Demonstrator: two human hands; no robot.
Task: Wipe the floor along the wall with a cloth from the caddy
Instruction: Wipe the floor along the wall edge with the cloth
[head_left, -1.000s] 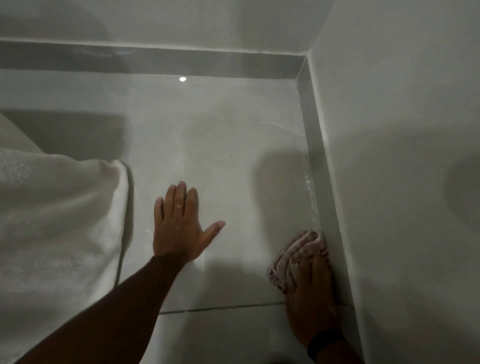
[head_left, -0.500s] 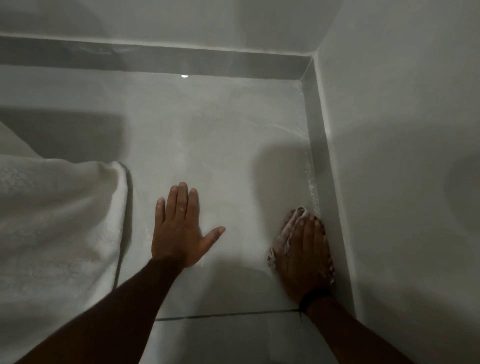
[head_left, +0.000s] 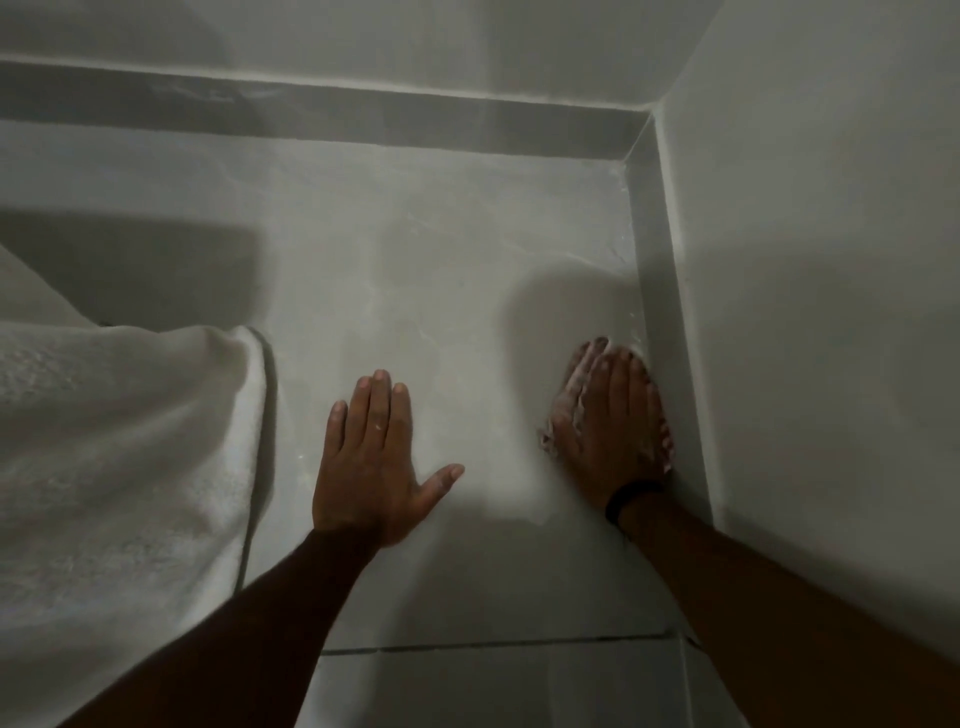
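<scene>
Cloth pressed flat under right hand, fingers together, against right skirting to reach edge dust. Left hand splayed flat on floor, empty, for support.

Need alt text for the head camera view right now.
The right hand presses a cloth flat on the floor against the right wall's skirting. The left hand rests flat beside white bedding.

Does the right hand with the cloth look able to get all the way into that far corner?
Probably yes. The right hand presses the cloth flat on the floor against the baseboard, and the strip of floor between it and the corner is bare, nothing lying in the path.
</scene>
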